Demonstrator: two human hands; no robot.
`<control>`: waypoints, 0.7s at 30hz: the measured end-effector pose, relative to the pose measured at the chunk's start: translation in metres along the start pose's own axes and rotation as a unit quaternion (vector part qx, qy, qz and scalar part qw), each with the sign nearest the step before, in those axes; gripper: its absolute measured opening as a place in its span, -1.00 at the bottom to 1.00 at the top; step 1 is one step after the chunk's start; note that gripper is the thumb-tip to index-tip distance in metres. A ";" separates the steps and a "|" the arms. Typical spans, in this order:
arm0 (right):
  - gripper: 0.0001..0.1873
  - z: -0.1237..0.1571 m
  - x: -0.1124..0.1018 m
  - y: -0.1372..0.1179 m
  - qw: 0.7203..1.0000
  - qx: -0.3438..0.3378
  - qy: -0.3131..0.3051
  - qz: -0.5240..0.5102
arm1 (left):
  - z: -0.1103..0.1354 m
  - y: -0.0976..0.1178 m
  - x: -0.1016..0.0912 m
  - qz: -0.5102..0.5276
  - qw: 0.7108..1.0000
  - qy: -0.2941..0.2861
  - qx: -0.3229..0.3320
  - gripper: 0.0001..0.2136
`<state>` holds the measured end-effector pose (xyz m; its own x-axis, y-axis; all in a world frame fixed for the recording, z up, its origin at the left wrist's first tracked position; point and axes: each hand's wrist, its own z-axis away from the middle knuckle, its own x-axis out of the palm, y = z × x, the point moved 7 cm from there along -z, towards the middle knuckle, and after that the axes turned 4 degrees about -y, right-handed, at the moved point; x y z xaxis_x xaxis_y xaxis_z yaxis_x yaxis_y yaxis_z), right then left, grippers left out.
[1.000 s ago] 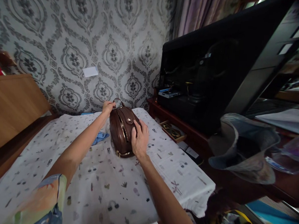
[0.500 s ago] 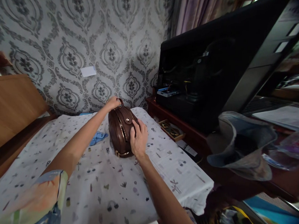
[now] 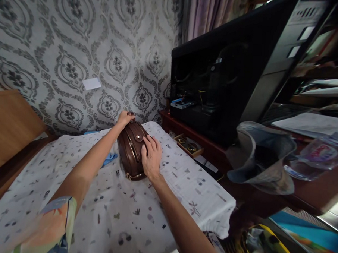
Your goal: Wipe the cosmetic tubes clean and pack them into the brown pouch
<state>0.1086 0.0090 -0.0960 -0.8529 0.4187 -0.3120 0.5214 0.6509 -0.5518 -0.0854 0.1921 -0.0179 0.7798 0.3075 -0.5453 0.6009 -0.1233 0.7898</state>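
A brown leather bag (image 3: 129, 147) with gold zips and a round snap on a flap rests on the white patterned cloth (image 3: 120, 214). At the bag's far end, my left hand (image 3: 125, 118) is closed around its short carry handle. My right hand (image 3: 152, 155) lies against the right side of the bag, fingers stretched out and touching the leather near the snap. Part of a blue cloth (image 3: 109, 159) shows between my left forearm and the bag.
Right of the cloth, a dark computer case (image 3: 215, 83) with an open side stands on a reddish-brown desk (image 3: 182, 127). A cut-open container (image 3: 262, 160), a clear plastic bottle (image 3: 321, 152) and a small wooden tray (image 3: 189, 145) are nearby. A wooden board (image 3: 15, 123) rises at left.
The view has turned slightly right, so everything appears shifted left. Both hands keep their places on the bag, with no clear movement of the bag on the cloth.
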 end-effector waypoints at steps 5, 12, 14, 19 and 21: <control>-0.57 0.001 0.001 -0.001 1.000 0.005 -0.006 0.026 | 0.021 0.011 -0.003 0.020 0.999 0.005 0.046 -0.81; -0.57 0.001 0.004 0.001 0.999 0.004 -0.022 0.043 | 0.043 0.029 0.000 0.024 0.991 -0.061 0.119 -0.74; -0.57 0.001 0.003 0.001 0.999 0.004 -0.020 0.041 | 0.042 0.030 0.001 0.023 0.989 -0.073 0.123 -0.74; -0.53 0.002 0.001 -0.001 1.000 -0.001 -0.013 0.021 | 0.035 0.024 -0.008 0.018 0.991 -0.071 0.113 -0.77; -0.51 0.002 0.000 0.000 1.000 0.003 -0.004 0.014 | 0.033 0.018 -0.017 0.006 0.992 -0.063 0.105 -0.79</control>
<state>0.1081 0.0074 -0.0976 -0.8382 0.4321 -0.3327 0.5448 0.6348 -0.5479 -0.0822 0.1536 -0.0038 0.7947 0.1868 -0.5775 0.6048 -0.3239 0.7275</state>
